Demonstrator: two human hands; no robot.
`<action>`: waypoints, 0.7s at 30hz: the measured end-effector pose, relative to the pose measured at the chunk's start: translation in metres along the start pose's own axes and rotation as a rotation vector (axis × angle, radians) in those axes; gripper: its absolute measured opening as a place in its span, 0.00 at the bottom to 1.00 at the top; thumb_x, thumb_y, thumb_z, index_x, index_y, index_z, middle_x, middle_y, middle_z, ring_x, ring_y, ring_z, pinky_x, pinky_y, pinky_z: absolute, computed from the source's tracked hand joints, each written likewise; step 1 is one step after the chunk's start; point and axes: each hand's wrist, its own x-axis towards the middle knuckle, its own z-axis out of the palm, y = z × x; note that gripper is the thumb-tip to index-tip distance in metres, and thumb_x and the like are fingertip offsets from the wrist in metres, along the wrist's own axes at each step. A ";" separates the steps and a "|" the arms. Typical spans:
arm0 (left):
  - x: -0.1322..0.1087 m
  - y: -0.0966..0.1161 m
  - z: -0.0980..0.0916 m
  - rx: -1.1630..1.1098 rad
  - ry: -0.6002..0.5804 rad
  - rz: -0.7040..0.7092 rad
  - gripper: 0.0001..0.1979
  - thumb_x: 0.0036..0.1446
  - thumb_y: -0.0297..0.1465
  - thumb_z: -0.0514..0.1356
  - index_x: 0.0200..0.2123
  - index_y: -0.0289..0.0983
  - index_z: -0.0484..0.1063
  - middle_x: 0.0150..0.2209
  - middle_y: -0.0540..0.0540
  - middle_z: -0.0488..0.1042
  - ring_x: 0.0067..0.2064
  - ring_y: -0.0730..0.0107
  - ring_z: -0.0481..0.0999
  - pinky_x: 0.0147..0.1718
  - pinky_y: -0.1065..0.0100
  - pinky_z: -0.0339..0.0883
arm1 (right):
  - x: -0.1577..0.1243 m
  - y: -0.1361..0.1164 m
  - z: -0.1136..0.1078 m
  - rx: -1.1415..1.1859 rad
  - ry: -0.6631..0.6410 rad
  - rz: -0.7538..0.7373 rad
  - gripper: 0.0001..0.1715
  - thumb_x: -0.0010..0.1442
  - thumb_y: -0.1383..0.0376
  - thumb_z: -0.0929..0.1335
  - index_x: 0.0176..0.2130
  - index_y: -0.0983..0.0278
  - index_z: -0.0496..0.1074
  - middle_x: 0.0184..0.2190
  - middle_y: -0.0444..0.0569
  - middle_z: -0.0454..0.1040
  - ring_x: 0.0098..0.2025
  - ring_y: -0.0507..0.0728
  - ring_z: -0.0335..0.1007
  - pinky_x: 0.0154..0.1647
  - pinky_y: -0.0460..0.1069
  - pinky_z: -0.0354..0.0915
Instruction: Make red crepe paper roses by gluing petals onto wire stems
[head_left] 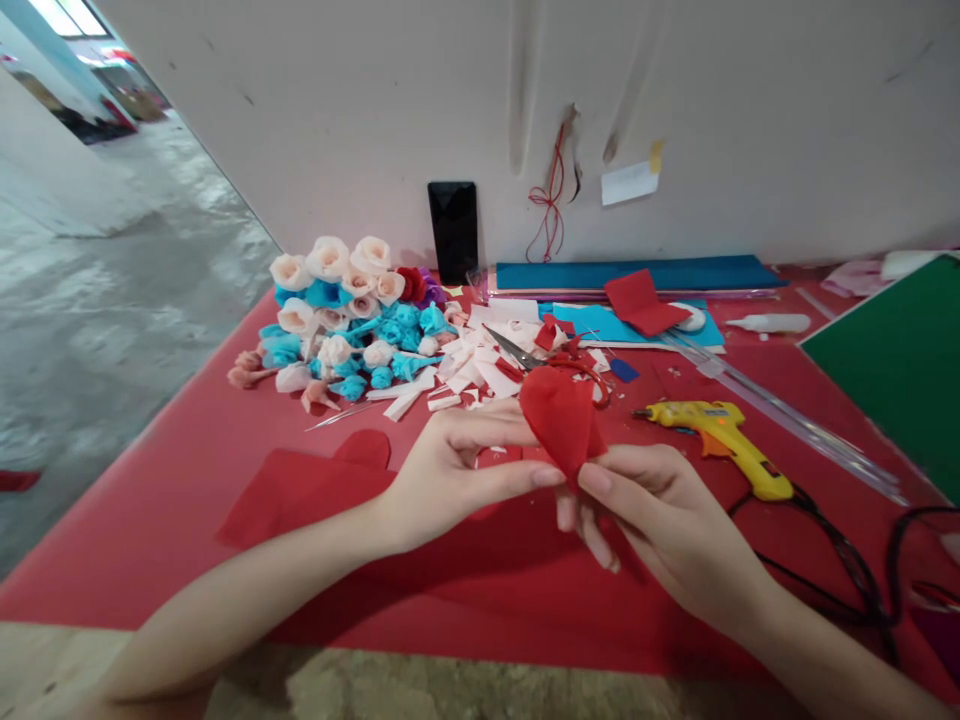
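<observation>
Between my two hands a red crepe paper petal [559, 415] stands up, rounded at the top and gathered to a narrow base. My left hand [465, 465] pinches it near the base with the thumb in front. From the other side, my right hand [660, 505] grips the same base between thumb and fingers. Behind the petal lie scissors [517, 348] with red handles, partly hidden by it. Under and left of my left wrist are flat red paper pieces [300, 485] on the red table [150, 480].
Paper flowers [330, 320] in white, blue and pink are heaped at the back left, beside white scraps [480, 355]. A yellow glue gun [727, 435] with a black cord lies right. Behind it are clear glue sticks [795, 420], a white bottle [772, 323] and a green board [900, 370]. A phone [454, 232] leans on the wall.
</observation>
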 end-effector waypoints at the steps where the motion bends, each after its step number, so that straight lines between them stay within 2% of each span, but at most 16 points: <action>1: 0.000 0.000 0.001 0.004 0.010 -0.003 0.08 0.49 0.24 0.62 0.32 0.42 0.77 0.37 0.50 0.78 0.38 0.70 0.76 0.36 0.72 0.71 | 0.000 0.000 0.001 -0.001 0.003 0.004 0.18 0.58 0.58 0.64 0.24 0.68 0.70 0.15 0.43 0.64 0.16 0.46 0.58 0.17 0.41 0.54; 8: -0.002 -0.004 0.005 -0.048 0.050 -0.043 0.08 0.49 0.25 0.62 0.34 0.40 0.76 0.38 0.49 0.78 0.40 0.71 0.76 0.37 0.73 0.70 | 0.001 0.002 0.001 0.032 0.013 -0.003 0.17 0.58 0.58 0.65 0.25 0.68 0.70 0.18 0.45 0.67 0.17 0.46 0.59 0.16 0.41 0.56; 13: -0.002 -0.005 0.006 -0.056 0.034 -0.040 0.08 0.51 0.25 0.61 0.36 0.38 0.75 0.38 0.48 0.77 0.41 0.72 0.74 0.40 0.74 0.68 | 0.006 0.006 0.000 0.075 0.015 -0.029 0.12 0.57 0.60 0.66 0.31 0.67 0.69 0.24 0.46 0.70 0.17 0.45 0.60 0.17 0.41 0.56; 17: -0.001 -0.006 0.005 -0.065 0.007 -0.032 0.06 0.51 0.25 0.61 0.35 0.37 0.74 0.40 0.47 0.75 0.43 0.70 0.73 0.40 0.73 0.67 | 0.007 0.004 -0.003 -0.003 0.017 -0.047 0.12 0.57 0.61 0.66 0.28 0.67 0.69 0.22 0.44 0.69 0.17 0.43 0.58 0.18 0.40 0.54; 21: 0.001 -0.005 0.003 0.028 -0.044 0.024 0.06 0.49 0.25 0.61 0.34 0.37 0.72 0.41 0.47 0.73 0.42 0.71 0.72 0.42 0.71 0.66 | 0.006 -0.005 -0.010 -0.199 -0.010 -0.005 0.14 0.56 0.60 0.66 0.26 0.67 0.71 0.17 0.43 0.65 0.17 0.44 0.54 0.18 0.40 0.53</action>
